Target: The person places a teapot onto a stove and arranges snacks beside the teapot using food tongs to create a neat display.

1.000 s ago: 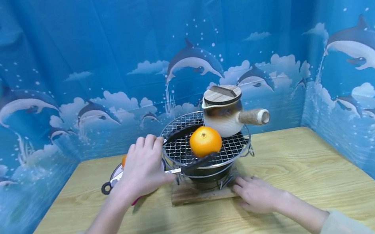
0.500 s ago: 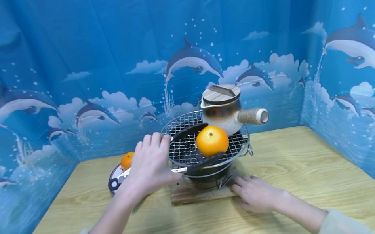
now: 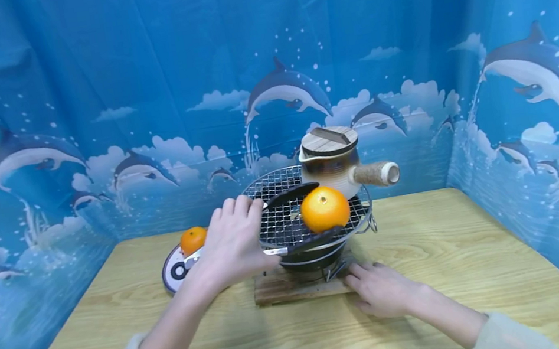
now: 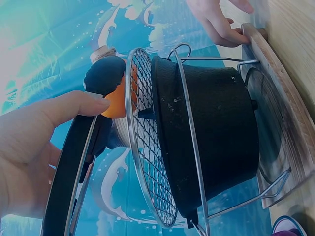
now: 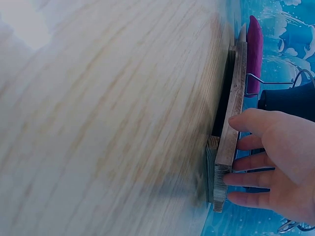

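Observation:
My left hand grips black-tipped metal tongs, their two arms around a large orange. The orange is close over the wire mesh of a round grill, in front of the white-and-brown pot. In the left wrist view, my thumb lies on the tongs' black handle, and the orange overlaps the mesh rim. At the right end of the wooden board under the grill, my right hand holds the corner, thumb on the front edge and fingers at the end.
A lidded pot with a rope-wrapped side handle stands on the mesh's back right. Left of the grill, a dark-rimmed plate bears a smaller orange. The black grill body stands in a wire frame. Dolphin-print curtains surround the table.
My left hand, the tongs and the large orange have moved right across the mesh, nearer the pot. More of the plate and its orange shows now. My right hand has stayed at the board.

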### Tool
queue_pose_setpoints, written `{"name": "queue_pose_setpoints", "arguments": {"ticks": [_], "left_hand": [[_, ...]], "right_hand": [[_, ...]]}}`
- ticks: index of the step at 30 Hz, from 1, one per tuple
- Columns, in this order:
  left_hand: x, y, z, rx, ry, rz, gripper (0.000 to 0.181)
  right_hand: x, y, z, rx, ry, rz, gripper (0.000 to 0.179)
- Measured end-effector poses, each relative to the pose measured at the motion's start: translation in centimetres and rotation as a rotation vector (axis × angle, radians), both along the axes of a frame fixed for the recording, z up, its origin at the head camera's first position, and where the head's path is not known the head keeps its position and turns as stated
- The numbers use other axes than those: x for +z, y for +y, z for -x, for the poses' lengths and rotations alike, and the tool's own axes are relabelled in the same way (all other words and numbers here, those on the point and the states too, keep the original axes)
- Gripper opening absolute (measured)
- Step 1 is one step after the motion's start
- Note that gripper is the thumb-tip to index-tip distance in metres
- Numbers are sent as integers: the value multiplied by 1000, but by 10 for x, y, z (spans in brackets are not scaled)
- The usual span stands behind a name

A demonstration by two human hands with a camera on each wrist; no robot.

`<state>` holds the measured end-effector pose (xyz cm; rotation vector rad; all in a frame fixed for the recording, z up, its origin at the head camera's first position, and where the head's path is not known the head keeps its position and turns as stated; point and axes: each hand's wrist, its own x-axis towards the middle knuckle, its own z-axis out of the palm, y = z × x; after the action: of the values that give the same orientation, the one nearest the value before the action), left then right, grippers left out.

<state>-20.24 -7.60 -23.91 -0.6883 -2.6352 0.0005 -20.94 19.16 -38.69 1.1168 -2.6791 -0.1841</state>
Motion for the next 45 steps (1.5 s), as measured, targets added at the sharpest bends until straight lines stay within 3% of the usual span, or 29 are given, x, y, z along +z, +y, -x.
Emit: {"name": "queue_pose_setpoints", "arguments": {"ticks": [25,35,45], "left_hand": [[-1,17,6,25,-91,5,88],[0,22,9,56,-164,-9,93],[0,23,10,59,-181,-28,93]], "right_hand": [[-1,0,-1,1,9,8,42],[0,-1,-2,0,8,6,43],[0,-1,-1,1,12,9,42]]}}
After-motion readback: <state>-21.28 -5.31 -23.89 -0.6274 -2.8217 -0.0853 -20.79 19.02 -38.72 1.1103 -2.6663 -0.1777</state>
